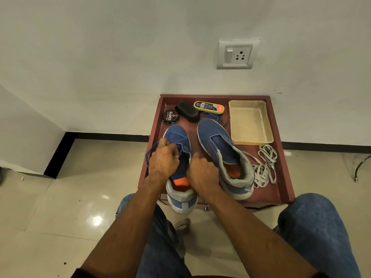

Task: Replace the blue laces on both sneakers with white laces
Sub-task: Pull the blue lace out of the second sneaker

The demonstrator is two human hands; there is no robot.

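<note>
The left hand has its grip curled tight on the blue lace and the right hand clamps the left sneaker at its tongue: unlacing looks to be the step in hand. Next, draw the lace outward to the left, over open floor. Right of the grips sit the bare second sneaker and white laces, near the table rim.

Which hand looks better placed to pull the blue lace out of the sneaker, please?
Left, probably. The left hand already pinches the blue lace on the sneaker, while the right hand steadies its side.
</note>
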